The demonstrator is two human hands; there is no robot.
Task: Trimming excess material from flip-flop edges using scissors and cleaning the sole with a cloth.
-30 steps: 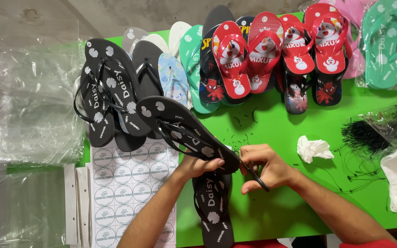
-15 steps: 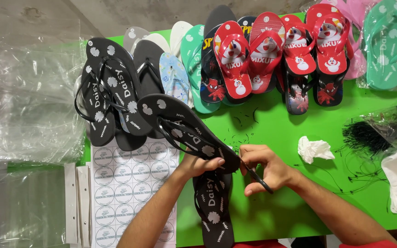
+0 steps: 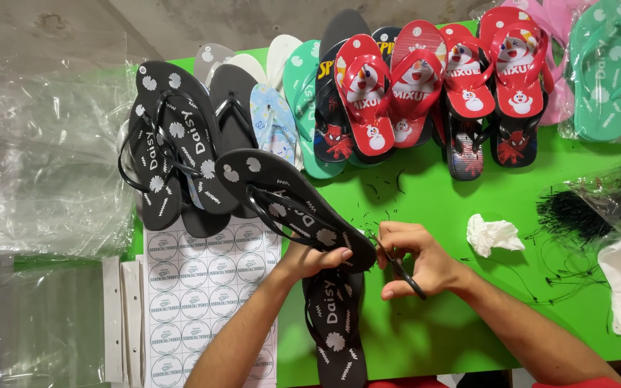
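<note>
Our left hand (image 3: 318, 260) grips a black flip-flop (image 3: 289, 207) by its heel, up off the green table (image 3: 425, 338). Our right hand (image 3: 415, 262) is closed on small scissors (image 3: 397, 267) at that heel, so we judge the snip is still underway. Its twin (image 3: 336, 330) lies below. More black ones (image 3: 170, 162) sit piled on the left.

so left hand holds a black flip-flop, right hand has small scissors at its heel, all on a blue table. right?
Not quite: the table is bright green, not blue, as the head view shows. The rest stands: the left hand holds the black flip-flop and the right hand has small scissors at its heel.
</note>
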